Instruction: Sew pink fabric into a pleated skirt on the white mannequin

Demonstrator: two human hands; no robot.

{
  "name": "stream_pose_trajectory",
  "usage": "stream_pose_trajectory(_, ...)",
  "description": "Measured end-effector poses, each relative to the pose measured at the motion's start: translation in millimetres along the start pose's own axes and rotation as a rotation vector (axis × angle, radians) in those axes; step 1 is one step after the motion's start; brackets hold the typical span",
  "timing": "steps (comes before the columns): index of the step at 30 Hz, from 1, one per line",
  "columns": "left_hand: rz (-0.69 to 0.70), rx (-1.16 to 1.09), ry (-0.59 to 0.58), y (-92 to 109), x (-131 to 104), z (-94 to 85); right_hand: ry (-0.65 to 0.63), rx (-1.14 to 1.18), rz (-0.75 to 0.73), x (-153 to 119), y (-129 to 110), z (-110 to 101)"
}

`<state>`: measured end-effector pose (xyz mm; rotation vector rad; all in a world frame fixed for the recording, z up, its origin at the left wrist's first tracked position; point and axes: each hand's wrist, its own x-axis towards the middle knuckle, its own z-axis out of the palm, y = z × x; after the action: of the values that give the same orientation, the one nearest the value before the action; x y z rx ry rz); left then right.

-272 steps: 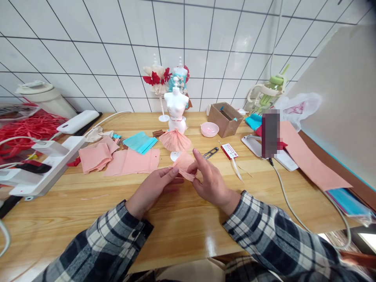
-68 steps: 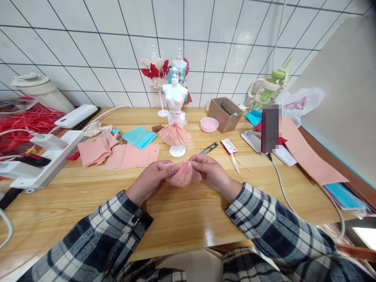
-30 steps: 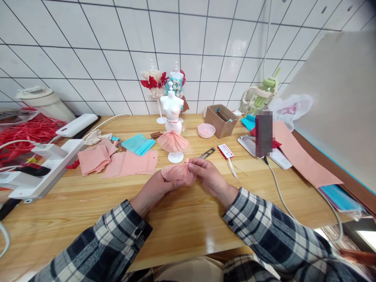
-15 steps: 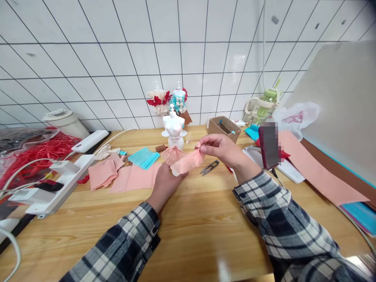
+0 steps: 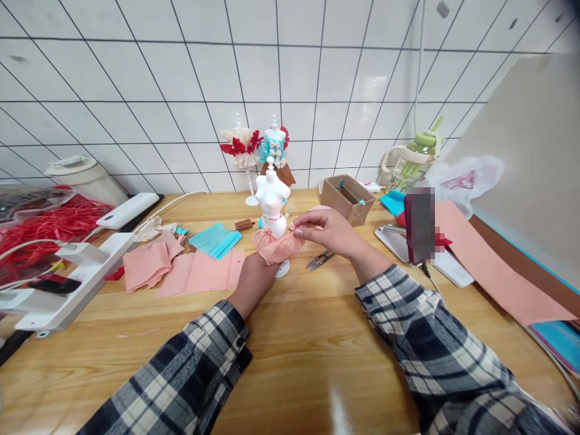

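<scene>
A small white mannequin (image 5: 270,196) on a stand is in front of me, with gathered pink crepe paper (image 5: 281,249) around its hips. My left hand (image 5: 257,279) is closed at the mannequin's lower part, just under the pink paper; its fingertips are hidden. From the right, my right hand (image 5: 327,232) pinches the gathered edge of the pink paper between thumb and forefinger, against the mannequin's hip. Part of the white round base (image 5: 283,269) shows below the paper. Small thread snips (image 5: 319,260) lie on the table beneath my right hand.
Behind stand two dressed mannequins, one with red bows (image 5: 242,148), one in turquoise (image 5: 274,148). Pink paper sheets (image 5: 203,272) and turquoise paper (image 5: 216,240) lie left, near a power strip (image 5: 77,284). A cardboard box (image 5: 348,199), phone (image 5: 420,226) and green-lidded bottle (image 5: 417,154) are right.
My right hand has brought the loose end of the pink paper in against the mannequin's hip. The mannequin has turned and tilted slightly, and its base now shows. The view has shifted a little.
</scene>
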<state>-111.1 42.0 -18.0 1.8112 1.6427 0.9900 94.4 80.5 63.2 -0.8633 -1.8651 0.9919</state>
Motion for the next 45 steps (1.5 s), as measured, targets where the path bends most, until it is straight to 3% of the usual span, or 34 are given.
stream_pose_trajectory(6, -0.069, -0.005, -0.046, 2, -1, -1.0, 0.013, -0.121, -0.062, -3, -4, 7)
stream_pose_trajectory(10, 0.023, -0.09, -0.017, 0, 0, 0.7, 0.083, -0.081, -0.049, -4, -6, 14)
stream_pose_trajectory(15, 0.01, -0.098, -0.041, 3, 0, 1.5, 0.12, 0.034, 0.006, -5, -3, 20)
stream_pose_trajectory(26, 0.183, -0.098, -0.1, 3, 0, 0.8, 0.269, 0.092, -0.115, -6, 1, 33)
stream_pose_trajectory(35, 0.095, -0.038, -0.1, 5, -2, -0.8, 0.227, 0.109, -0.059, -4, 1, 32)
stream_pose_trajectory(41, 0.096, 0.05, -0.141, 4, -4, -3.0, 0.296, -0.037, -0.116, -5, -7, 28)
stream_pose_trajectory(45, 0.104, 0.014, -0.137, 3, -3, -2.6, 0.305, -0.001, -0.103, -5, -9, 29)
